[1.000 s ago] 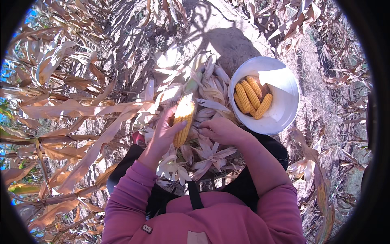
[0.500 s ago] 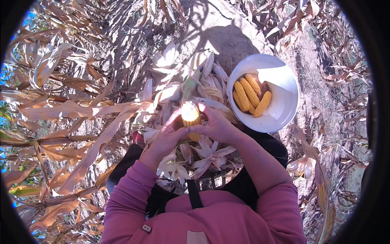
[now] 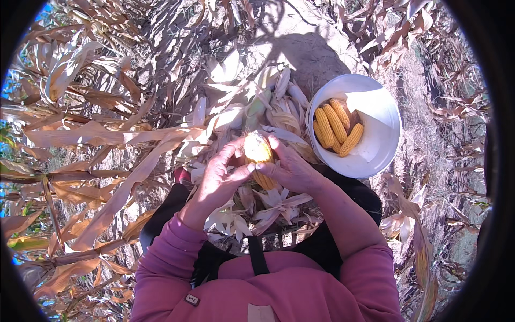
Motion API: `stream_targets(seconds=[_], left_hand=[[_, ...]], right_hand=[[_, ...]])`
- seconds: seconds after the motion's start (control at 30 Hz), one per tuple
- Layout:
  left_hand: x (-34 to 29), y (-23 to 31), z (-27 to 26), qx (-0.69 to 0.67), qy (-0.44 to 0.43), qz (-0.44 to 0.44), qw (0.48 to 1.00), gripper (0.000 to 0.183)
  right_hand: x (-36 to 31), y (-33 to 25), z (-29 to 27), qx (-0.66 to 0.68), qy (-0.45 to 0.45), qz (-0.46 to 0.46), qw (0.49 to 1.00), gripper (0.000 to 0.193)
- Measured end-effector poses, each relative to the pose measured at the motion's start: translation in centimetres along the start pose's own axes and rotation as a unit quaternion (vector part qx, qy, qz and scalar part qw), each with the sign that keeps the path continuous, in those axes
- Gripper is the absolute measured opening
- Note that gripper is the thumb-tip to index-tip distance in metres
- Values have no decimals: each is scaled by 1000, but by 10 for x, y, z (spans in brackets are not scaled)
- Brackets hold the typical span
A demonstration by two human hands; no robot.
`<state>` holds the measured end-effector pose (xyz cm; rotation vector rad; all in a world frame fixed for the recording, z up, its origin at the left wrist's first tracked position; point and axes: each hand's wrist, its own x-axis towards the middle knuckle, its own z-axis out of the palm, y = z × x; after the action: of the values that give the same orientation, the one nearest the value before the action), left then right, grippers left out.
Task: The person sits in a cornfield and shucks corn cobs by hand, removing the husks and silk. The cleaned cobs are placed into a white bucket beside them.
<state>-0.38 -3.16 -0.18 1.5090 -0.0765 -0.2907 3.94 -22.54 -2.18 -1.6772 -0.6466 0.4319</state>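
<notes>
A husked yellow corn cob [image 3: 259,151] is held in front of me between both hands, its far end bright in the sun. My left hand [image 3: 224,167] grips its left side, thumb on the near face. From the right, my right hand [image 3: 288,165] closes round it, with its thumb close to the left one. Farther fingers are partly hidden behind the cob. To the right stands a white bucket [image 3: 382,134] with several bare yellow cobs [image 3: 336,124] in its bottom.
Pale corn husks [image 3: 281,115] are heaped beyond and below my hands. Dry corn stalks and leaves [image 3: 91,134] crowd the left side. Another long dry leaf [image 3: 421,241] hangs at the right. My dark-clad right knee [image 3: 357,196] is just below the bucket.
The cob has tilted, its near end swinging to the right. My left fingers have opened slightly along its side. The whole view has shifted a little.
</notes>
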Motion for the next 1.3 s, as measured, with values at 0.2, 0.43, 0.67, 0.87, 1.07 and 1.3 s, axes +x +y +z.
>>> stream_targets(seconds=[0.2, 0.43, 0.67, 0.87, 1.07, 1.3], left_hand=[[-7, 6, 0, -111, -16, 5, 994, 46], [-13, 14, 0, -126, -32, -4, 991, 47], [-14, 13, 1, -110, -24, -7, 994, 43], [-15, 17, 2, -84, -2, -17, 996, 42], [-13, 14, 2, -110, -17, 16, 994, 38], [-14, 11, -2, -132, -34, -5, 991, 38]], right_hand=[[-1, -7, 1, 29, -38, 12, 999, 71], [-2, -16, -4, 21, -53, 2, 998, 73], [-2, -15, -5, 6, -65, -1, 998, 74], [-2, -15, -5, -29, -78, -15, 996, 73], [1, -24, -5, 67, -67, 6, 995, 71], [-1, -21, -5, 57, -69, 4, 996, 71]])
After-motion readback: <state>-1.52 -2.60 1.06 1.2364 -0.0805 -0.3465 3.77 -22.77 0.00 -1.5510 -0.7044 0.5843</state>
